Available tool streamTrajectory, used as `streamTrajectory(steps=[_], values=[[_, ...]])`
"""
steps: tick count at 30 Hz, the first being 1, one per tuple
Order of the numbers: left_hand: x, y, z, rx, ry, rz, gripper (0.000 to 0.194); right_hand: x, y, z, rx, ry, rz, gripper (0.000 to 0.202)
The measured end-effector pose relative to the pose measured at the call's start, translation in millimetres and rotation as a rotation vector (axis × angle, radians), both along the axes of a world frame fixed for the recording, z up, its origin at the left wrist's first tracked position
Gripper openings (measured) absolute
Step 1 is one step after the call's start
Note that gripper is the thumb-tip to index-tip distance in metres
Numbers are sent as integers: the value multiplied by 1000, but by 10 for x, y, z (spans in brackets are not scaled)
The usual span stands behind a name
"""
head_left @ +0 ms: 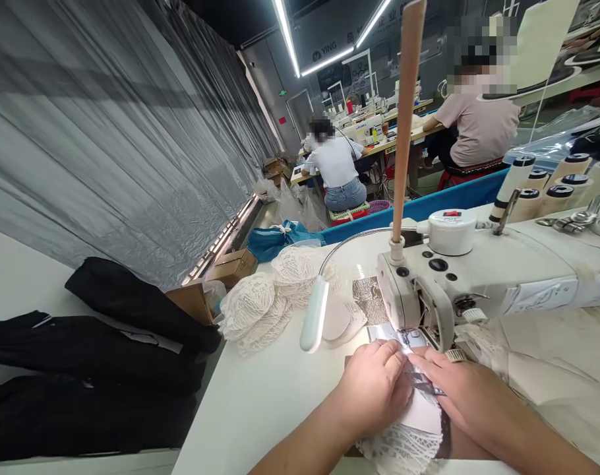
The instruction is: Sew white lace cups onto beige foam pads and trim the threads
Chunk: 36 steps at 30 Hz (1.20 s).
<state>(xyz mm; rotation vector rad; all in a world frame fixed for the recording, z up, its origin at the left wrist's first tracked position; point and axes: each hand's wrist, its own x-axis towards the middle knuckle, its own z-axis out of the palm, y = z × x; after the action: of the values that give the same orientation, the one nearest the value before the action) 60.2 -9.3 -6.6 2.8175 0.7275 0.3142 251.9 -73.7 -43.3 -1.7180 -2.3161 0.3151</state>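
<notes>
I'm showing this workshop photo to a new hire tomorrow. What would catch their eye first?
Probably the white sewing machine at right, with both hands pressing a lace-trimmed fabric piece flat under its needle area: left hand, right hand. Next, the heap of white lace pieces left of the machine's lamp, and the black garments piled at far left.

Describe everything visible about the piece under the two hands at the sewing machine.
The white lace-edged fabric piece lies flat on the white table, its far end at the needle area of the cream sewing machine. It looks like smooth pale cloth with openwork lace showing at its near edge. The left hand and right hand press it down from either side, fingers pointing toward the machine.
</notes>
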Motion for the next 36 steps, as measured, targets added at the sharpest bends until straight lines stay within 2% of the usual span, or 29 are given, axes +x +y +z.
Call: streamTrajectory(steps=[4, 8, 13, 18, 22, 26, 32, 36], values=[[-34, 22, -11, -7, 16, -8, 44, -13, 15, 20, -101, 29, -26, 65], [-55, 60, -61, 2, 12, -38, 47, -16, 21, 22, -114, 46, -34, 62], [-55, 183, -91, -15, 41, -97, 52, -33, 16, 7, -60, -20, -53, 63], [-85, 276, -21, 7, 85, -155, 53, -44, 9, 11, -27, -56, -92, 62], [-98, 245, 36, 58, 77, -165, 41, -20, -10, 47, 53, -50, -1, 58], [-76, 167, 0, 90, 31, -181, 34, 1, -39, 28, 113, -63, 43, 53], [-74, 107, -80, 63, 13, -132, 41, 14, -52, -81, 222, -28, 42, 56], [-98, 125, -86, 52, 11, -133, 42, 8, -35, -59, 225, -65, 33, 55]])
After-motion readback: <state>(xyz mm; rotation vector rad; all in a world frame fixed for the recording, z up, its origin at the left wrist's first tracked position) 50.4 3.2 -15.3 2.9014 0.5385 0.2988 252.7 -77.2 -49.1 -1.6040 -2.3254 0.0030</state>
